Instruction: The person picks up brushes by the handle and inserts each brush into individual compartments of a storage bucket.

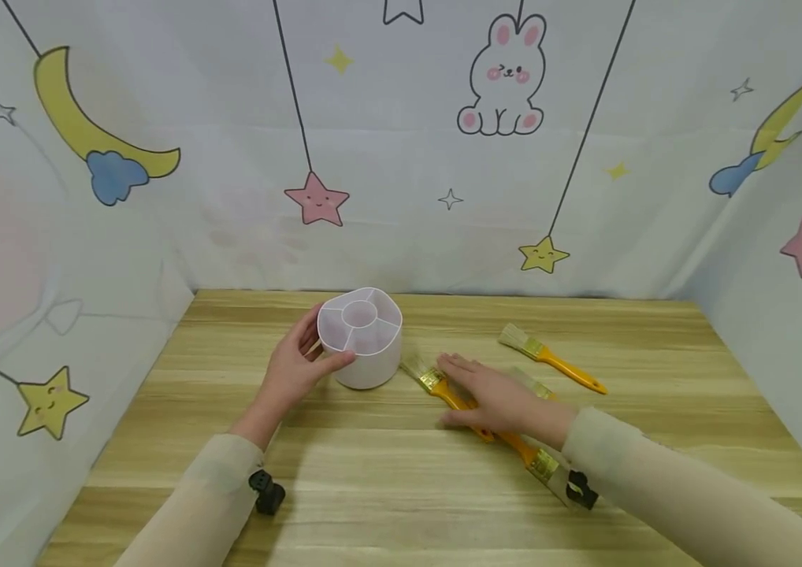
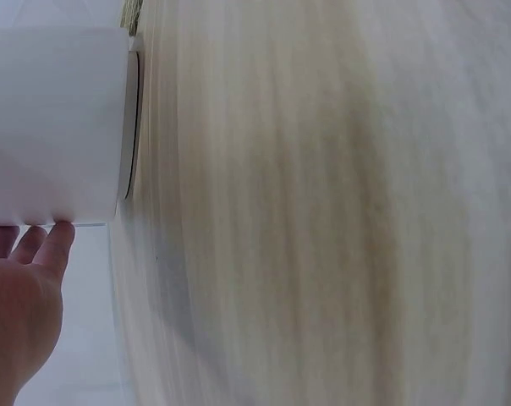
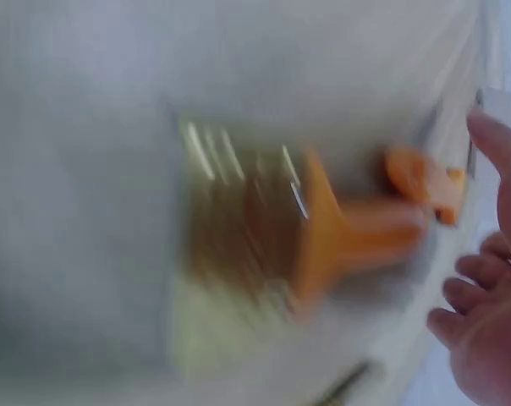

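Note:
A white round organizer (image 1: 365,370) with divided compartments and a ring in its middle stands upright on the table. My left hand (image 1: 295,370) holds its left side, thumb at the front and fingers round the back; in the left wrist view its fingertips touch the white wall. My right hand (image 1: 496,398) reaches over orange-handled paintbrushes, its fingers extended. One paintbrush (image 1: 436,384) points its bristles toward the organizer, another paintbrush (image 1: 541,465) lies nearer me, and a third (image 1: 534,382) is partly hidden by the hand. In the right wrist view a paintbrush (image 3: 247,220) is blurred.
A separate paintbrush (image 1: 553,360) lies farther back on the right, bristles to the left. The wood-grain table (image 1: 373,504) is bounded at the back and sides by white cloth (image 1: 401,244) printed with stars, moons and a rabbit. Dark wrist devices (image 1: 269,492) sit on both sleeves.

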`<action>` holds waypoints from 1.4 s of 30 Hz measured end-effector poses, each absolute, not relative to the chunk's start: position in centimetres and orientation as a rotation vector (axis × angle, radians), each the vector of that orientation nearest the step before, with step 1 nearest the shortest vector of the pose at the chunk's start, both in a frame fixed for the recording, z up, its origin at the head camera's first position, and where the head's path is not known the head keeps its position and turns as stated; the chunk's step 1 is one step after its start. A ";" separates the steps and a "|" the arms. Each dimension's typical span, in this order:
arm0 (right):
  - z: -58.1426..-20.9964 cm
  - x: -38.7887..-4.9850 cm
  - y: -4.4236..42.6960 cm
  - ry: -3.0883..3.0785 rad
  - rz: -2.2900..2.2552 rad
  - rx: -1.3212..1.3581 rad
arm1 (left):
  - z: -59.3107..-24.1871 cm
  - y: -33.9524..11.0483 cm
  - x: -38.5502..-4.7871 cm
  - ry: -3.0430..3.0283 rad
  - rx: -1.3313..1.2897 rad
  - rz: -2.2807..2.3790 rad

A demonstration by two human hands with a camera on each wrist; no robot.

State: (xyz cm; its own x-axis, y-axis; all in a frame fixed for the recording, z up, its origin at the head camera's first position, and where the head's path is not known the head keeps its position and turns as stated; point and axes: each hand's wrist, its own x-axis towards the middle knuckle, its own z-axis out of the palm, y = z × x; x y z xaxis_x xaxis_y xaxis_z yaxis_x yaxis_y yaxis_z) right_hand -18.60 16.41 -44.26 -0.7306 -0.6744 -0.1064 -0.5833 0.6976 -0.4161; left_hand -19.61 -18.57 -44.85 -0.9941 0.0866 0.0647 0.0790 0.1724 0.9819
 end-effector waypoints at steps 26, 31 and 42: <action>-46.4 -17.5 17.1 2.784 -0.601 -1.031 | -45.2 -18.6 -19.8 2.395 0.190 2.029; -46.3 -17.6 17.5 2.753 -0.615 -1.076 | -45.2 -18.6 -19.7 2.397 0.190 2.028; -46.0 -17.7 17.6 2.741 -0.618 -1.149 | -45.1 -18.6 -19.7 2.398 0.205 2.023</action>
State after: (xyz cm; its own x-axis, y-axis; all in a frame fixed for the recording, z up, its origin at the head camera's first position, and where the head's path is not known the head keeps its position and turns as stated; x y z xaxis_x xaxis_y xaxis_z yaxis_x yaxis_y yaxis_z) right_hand -17.66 17.64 -46.03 -0.7087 -0.7031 0.0576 -0.6598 0.6318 -0.4069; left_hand -19.72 -18.61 -45.11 -0.9915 0.0978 0.0858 0.1010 0.1633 0.9814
